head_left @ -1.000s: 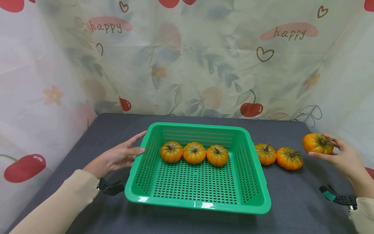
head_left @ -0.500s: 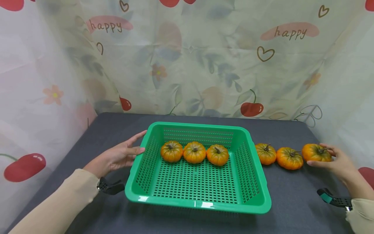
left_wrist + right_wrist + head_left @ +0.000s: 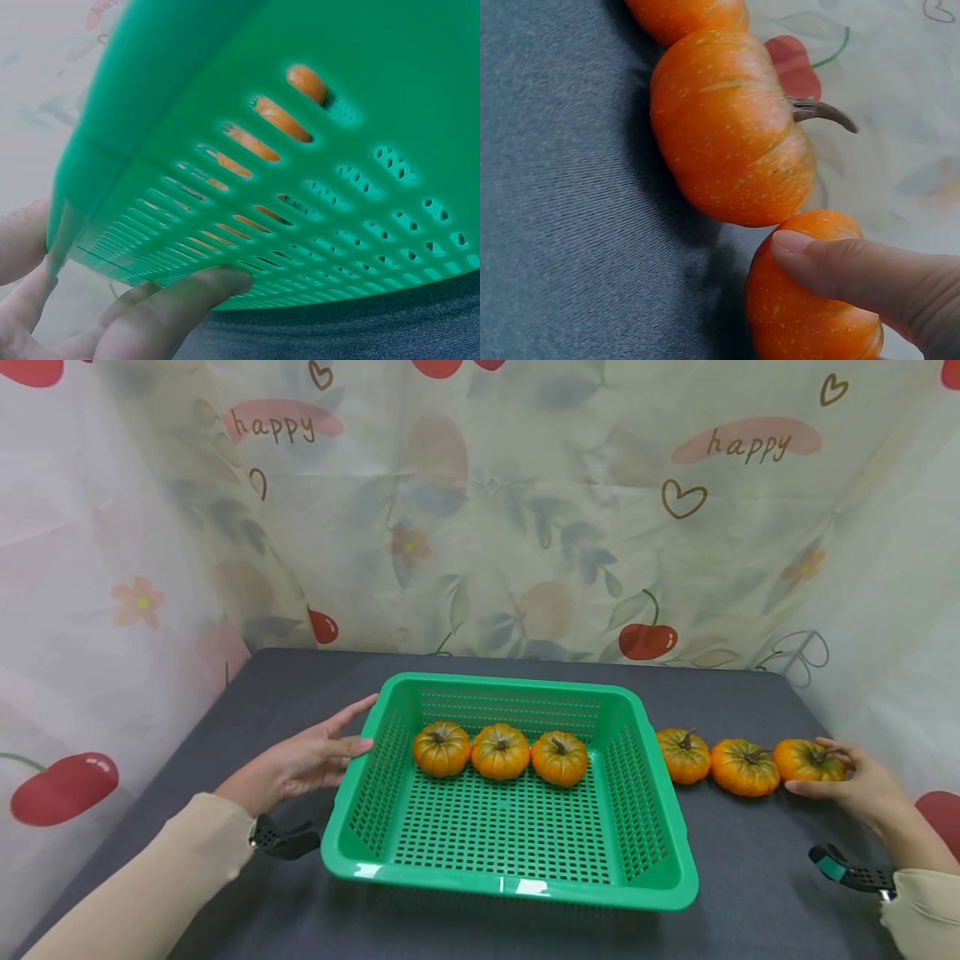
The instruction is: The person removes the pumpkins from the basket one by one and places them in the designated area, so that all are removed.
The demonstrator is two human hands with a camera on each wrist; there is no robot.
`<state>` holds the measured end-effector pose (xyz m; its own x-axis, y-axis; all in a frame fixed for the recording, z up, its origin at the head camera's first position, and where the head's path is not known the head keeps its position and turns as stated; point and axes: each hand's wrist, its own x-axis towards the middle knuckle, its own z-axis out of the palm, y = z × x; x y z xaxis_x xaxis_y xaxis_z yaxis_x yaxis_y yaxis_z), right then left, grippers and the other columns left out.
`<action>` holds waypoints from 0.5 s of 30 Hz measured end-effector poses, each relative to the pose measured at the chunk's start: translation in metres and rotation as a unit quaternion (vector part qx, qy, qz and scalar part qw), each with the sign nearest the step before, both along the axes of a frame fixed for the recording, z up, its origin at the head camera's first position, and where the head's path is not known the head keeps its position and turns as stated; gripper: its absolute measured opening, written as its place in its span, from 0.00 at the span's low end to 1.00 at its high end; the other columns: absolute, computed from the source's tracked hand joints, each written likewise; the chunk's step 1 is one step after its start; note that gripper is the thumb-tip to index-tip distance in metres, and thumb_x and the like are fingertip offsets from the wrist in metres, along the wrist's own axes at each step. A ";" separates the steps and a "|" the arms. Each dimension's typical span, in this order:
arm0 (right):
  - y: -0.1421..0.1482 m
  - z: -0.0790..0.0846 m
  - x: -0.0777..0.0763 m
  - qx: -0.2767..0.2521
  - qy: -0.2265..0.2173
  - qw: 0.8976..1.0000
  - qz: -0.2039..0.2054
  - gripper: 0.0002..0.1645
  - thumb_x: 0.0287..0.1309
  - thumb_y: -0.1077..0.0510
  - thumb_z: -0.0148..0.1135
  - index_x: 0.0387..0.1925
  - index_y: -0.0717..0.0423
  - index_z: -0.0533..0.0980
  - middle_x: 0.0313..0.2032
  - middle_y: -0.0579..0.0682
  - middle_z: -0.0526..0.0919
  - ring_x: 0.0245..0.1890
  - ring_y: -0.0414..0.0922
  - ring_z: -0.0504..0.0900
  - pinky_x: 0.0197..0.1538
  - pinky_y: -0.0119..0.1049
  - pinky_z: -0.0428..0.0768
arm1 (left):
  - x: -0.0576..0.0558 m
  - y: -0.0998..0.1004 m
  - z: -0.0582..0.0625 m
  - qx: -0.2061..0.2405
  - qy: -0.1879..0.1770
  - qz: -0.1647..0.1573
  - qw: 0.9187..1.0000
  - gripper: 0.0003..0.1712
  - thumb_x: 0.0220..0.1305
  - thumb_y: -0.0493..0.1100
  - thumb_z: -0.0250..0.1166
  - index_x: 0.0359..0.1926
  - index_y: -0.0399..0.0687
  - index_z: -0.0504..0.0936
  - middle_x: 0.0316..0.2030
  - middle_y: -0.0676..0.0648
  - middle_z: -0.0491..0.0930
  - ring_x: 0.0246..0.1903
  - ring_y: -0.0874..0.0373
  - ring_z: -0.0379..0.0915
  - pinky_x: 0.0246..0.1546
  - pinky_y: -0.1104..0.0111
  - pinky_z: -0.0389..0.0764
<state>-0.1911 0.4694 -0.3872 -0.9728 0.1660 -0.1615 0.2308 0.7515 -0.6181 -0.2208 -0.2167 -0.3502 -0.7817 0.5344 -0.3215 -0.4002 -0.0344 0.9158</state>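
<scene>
A green plastic basket (image 3: 502, 881) with slotted walls stands on the table, three small orange pumpkins (image 3: 500, 752) lined up inside it. My left hand (image 3: 307, 760) grips its left rim, thumb on top; in the left wrist view the fingers (image 3: 180, 304) lie against the outer wall. To the right of the basket, my right hand (image 3: 862, 781) holds a small pumpkin (image 3: 806, 760) between thumb and fingers, at the end of a row. Beside it sit a middle pumpkin (image 3: 744, 768) and another pumpkin (image 3: 682, 756) near the basket wall. The right wrist view shows the thumb (image 3: 840, 270) across the held pumpkin.
A dark grey cloth covers the table (image 3: 315, 685). A patterned curtain (image 3: 487, 527) with cherries and "happy" lettering hangs behind and along both sides. Dark bands (image 3: 285, 839) are worn on both wrists.
My right hand has lowered its pumpkin and moved it left, up against the end of the row outside the basket. The left hand and the basket have stayed in place.
</scene>
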 end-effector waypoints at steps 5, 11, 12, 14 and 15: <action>0.002 0.002 0.001 0.000 -0.019 1.000 0.025 0.60 0.59 0.41 0.64 0.71 0.73 0.41 0.62 0.87 0.42 0.58 0.79 0.49 0.54 0.76 0.58 | -0.001 0.000 -0.001 -0.003 0.001 0.001 1.000 0.50 0.70 0.36 0.57 0.76 0.72 0.35 0.61 0.40 0.71 0.43 0.53 0.83 0.47 0.53 0.83; 0.004 0.000 0.000 0.003 -0.022 0.999 0.031 0.60 0.59 0.41 0.64 0.71 0.74 0.41 0.61 0.87 0.43 0.57 0.79 0.51 0.54 0.75 0.59 | -0.001 0.000 -0.002 -0.005 0.002 0.000 1.000 0.50 0.71 0.36 0.56 0.76 0.71 0.34 0.60 0.40 0.72 0.44 0.53 0.83 0.47 0.53 0.83; 0.004 0.000 -0.001 0.003 -0.022 0.999 0.032 0.60 0.59 0.41 0.64 0.71 0.74 0.41 0.61 0.87 0.43 0.57 0.79 0.51 0.54 0.75 0.58 | 0.000 0.000 -0.002 -0.004 0.002 0.001 1.000 0.50 0.71 0.36 0.56 0.76 0.71 0.34 0.60 0.40 0.72 0.44 0.53 0.83 0.47 0.53 0.83; 0.004 0.000 -0.001 0.005 -0.023 0.999 0.034 0.61 0.59 0.41 0.64 0.71 0.73 0.41 0.62 0.88 0.43 0.57 0.79 0.51 0.54 0.75 0.58 | 0.000 0.000 -0.002 -0.005 0.002 0.001 1.000 0.49 0.71 0.36 0.56 0.76 0.71 0.34 0.60 0.40 0.72 0.44 0.53 0.83 0.47 0.53 0.83; 0.004 0.000 -0.002 0.004 -0.024 0.999 0.035 0.61 0.59 0.40 0.64 0.71 0.73 0.41 0.62 0.88 0.43 0.57 0.79 0.50 0.54 0.76 0.58 | 0.000 0.000 -0.001 -0.005 0.002 0.001 1.000 0.50 0.71 0.36 0.56 0.76 0.71 0.34 0.60 0.40 0.72 0.44 0.53 0.83 0.47 0.53 0.83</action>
<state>-0.1927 0.4731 -0.3872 -0.9730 0.1001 -0.2081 0.2080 0.7716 -0.6012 -0.2212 -0.2166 -0.3516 -0.7844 0.5297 -0.3227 -0.3957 -0.0268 0.9180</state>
